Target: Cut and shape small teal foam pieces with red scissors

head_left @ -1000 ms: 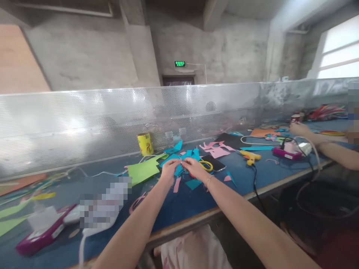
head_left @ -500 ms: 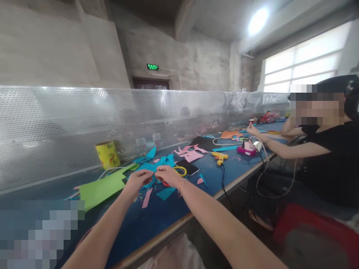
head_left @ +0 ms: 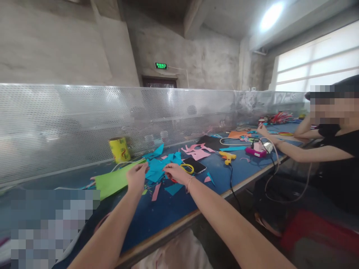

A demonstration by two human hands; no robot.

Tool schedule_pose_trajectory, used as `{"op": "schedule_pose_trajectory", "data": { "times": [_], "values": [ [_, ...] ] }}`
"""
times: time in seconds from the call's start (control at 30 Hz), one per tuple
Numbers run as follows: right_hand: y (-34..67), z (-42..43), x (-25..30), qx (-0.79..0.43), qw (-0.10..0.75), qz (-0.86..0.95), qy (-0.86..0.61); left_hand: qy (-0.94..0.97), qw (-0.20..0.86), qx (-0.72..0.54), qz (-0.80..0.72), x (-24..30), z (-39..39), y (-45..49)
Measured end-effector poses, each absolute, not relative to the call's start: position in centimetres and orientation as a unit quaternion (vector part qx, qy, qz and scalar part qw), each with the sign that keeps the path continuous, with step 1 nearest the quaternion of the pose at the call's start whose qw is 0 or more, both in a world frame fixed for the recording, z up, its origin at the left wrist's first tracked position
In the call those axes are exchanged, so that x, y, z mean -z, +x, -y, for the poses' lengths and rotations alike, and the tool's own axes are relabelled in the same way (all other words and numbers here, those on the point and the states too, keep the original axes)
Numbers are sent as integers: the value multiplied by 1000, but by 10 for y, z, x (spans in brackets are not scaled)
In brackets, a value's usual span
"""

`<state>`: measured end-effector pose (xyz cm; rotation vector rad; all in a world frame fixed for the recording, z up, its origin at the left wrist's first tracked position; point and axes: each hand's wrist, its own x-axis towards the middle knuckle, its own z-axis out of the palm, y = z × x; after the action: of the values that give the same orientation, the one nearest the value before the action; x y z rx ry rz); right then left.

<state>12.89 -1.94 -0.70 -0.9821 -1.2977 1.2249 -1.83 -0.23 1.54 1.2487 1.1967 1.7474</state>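
Both my hands reach out over a blue table (head_left: 179, 209) strewn with cut paper. My left hand (head_left: 136, 177) and my right hand (head_left: 175, 173) each pinch an edge of a blue paper piece (head_left: 156, 171) stretched between them. Under my right hand lie yellow-handled scissors (head_left: 188, 169), and a black phone (head_left: 198, 165) is just beyond. A green paper sheet (head_left: 114, 179) lies left of my left hand. Pink (head_left: 155, 191) and blue scraps (head_left: 174, 188) lie in front of my hands.
A perforated metal screen (head_left: 84, 119) runs along the table's far edge, with a yellow tape roll (head_left: 119, 149) against it. To the right are pink cut-outs (head_left: 198, 152), a yellow glue gun (head_left: 227, 157) with a black cord, and another person's hand (head_left: 263, 130) near a magenta device (head_left: 256, 151).
My hands have drawn apart, so the blue paper piece is spread between them. The view swung right after the first frame, then slightly left.
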Motion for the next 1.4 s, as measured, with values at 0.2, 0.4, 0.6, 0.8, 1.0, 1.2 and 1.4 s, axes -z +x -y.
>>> {"op": "schedule_pose_trajectory", "data": {
  "times": [0.2, 0.4, 0.6, 0.8, 1.0, 1.2, 1.4],
  "values": [
    [131, 19, 9, -509, 520, 550, -408, 481, 369, -664, -437, -10, -2, -16],
    [131, 17, 11, -511, 519, 553, -405, 529, 352, -633, -442, -7, -4, -17],
    [131, 17, 11, -510, 516, 559, -401, 543, 345, -620, -449, -4, -5, -17],
    [130, 13, 13, -505, 515, 556, -413, 562, 345, -608, -442, -2, -7, -17],
    [130, 17, 14, -502, 513, 564, -408, 572, 351, -603, -431, -1, -8, -15],
    [132, 14, 17, -503, 510, 569, -403, 576, 339, -601, -439, 2, -10, -13],
    [133, 12, 18, -504, 513, 568, -400, 586, 332, -593, -441, 1, -9, -12]
  ]
}}
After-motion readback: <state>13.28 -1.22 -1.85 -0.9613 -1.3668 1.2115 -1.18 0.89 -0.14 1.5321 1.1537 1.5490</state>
